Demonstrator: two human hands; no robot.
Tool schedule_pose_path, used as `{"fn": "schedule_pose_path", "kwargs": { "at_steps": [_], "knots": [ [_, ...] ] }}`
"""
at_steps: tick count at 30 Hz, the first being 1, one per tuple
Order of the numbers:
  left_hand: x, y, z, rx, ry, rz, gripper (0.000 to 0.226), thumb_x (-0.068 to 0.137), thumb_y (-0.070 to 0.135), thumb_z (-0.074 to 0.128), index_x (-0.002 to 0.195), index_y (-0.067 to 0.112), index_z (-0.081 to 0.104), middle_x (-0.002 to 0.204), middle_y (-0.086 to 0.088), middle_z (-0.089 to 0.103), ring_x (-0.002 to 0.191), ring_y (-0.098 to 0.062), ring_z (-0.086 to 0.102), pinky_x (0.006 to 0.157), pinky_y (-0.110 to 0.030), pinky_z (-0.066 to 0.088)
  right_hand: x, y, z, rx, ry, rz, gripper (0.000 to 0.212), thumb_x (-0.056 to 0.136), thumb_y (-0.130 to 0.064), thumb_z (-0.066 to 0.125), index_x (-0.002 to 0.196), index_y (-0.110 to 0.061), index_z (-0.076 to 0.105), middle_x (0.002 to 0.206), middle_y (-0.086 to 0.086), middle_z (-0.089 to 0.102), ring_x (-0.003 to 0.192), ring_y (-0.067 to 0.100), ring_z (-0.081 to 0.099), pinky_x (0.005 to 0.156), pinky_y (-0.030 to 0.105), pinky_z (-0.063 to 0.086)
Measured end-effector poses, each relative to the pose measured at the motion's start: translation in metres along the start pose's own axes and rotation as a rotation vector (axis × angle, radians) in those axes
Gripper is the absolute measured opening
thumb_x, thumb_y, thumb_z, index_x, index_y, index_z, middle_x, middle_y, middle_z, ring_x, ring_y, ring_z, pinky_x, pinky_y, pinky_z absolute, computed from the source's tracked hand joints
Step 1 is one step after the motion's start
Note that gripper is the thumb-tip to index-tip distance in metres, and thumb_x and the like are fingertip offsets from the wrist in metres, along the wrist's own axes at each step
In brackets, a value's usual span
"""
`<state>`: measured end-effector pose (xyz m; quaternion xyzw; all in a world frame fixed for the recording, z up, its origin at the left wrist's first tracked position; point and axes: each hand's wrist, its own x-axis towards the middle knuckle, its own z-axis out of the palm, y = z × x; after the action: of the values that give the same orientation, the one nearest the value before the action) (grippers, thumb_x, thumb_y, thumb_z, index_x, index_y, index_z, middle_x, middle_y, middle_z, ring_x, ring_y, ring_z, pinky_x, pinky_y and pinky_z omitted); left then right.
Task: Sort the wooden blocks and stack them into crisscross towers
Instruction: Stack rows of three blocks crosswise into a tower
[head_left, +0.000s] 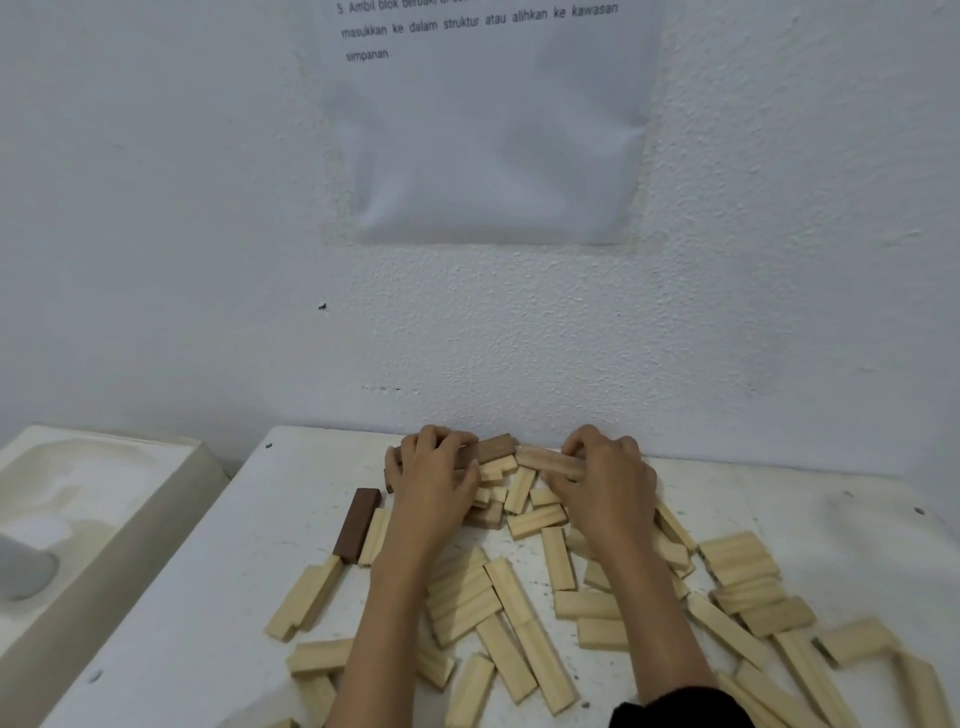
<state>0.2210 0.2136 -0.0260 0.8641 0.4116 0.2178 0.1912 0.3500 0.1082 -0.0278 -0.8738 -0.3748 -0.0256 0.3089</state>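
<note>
At the near edge a black sleeve (680, 709) is cut off by the frame, on the right arm. Around both forearms many pale blocks (519, 623) lie flat and disordered on the white table (208, 597). Some overlap each other, and those at the near right corner run out of view. The table top has small dark specks. On the left, one dark block (357, 525) lies alone, just beside a pale one. Farther, close to the wall, there is a small heap of blocks, and both hands partly hide it. The left hand (431, 478) curls its fingers and thumb round the left end of a brown block (496, 448). What lies under its palm I cannot see. The right hand (605, 478) pinches a long pale block (548, 460) between curled fingers and thumb, at the far top of the heap, touching the brown one. At the far left a second surface (104, 467), whitish with stains, stands apart from the table, and a blurred grey object (23, 566) is cut off at the edge. Behind all is a rough white wall (779, 260) with a sheet of paper (488, 130) on it; only its last printed lines are visible.
</note>
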Motion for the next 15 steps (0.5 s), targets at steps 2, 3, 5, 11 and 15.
{"fn": "schedule_pose_path", "kwargs": {
  "at_steps": [2,3,5,11,15],
  "knots": [
    [0.001,-0.002,-0.004,-0.013,0.057,-0.033,0.031,0.094,0.022,0.05,0.125,0.022,0.056,0.126,0.0,0.047,0.123,-0.021,0.038,0.112,-0.043,0.015,0.0,0.0,-0.001,0.056,0.053,-0.021,0.02,0.083,-0.025,0.067,0.1,-0.022,0.058,0.098,-0.003,0.065,0.099,0.019,0.052,0.081,0.035,0.039],
    [0.001,-0.003,-0.007,-0.017,0.097,-0.065,0.032,0.094,0.019,0.05,0.125,0.02,0.055,0.127,-0.002,0.049,0.122,-0.023,0.039,0.11,-0.046,0.019,0.001,-0.001,0.0,0.117,0.094,-0.033,0.021,0.083,-0.022,0.068,0.103,-0.021,0.06,0.099,-0.001,0.066,0.097,0.02,0.054,0.083,0.037,0.041],
    [0.002,-0.009,-0.015,-0.013,0.155,-0.156,0.033,0.094,0.017,0.049,0.127,0.019,0.054,0.129,-0.006,0.049,0.122,-0.027,0.04,0.108,-0.049,0.024,0.005,-0.006,0.001,0.252,0.14,-0.095,0.027,0.085,-0.02,0.067,0.111,-0.017,0.063,0.103,0.002,0.067,0.097,0.022,0.055,0.085,0.038,0.042],
    [0.0,-0.021,-0.027,0.088,-0.041,-0.385,0.041,0.099,0.03,0.041,0.138,0.018,0.042,0.14,-0.008,0.039,0.129,-0.029,0.032,0.108,-0.042,0.024,0.014,-0.035,0.02,0.347,-0.119,-0.421,0.03,0.093,-0.024,0.054,0.12,-0.011,0.058,0.113,0.003,0.059,0.106,0.011,0.044,0.08,0.018,0.029],
    [0.001,-0.018,-0.024,0.144,-0.099,-0.349,0.046,0.099,0.021,0.033,0.145,0.019,0.03,0.147,-0.005,0.031,0.134,-0.026,0.026,0.111,-0.044,0.019,0.012,-0.039,0.035,0.192,-0.255,-0.5,0.032,0.095,-0.024,0.05,0.126,-0.012,0.052,0.123,0.001,0.055,0.118,0.015,0.041,0.084,0.016,0.026]
  ]
}}
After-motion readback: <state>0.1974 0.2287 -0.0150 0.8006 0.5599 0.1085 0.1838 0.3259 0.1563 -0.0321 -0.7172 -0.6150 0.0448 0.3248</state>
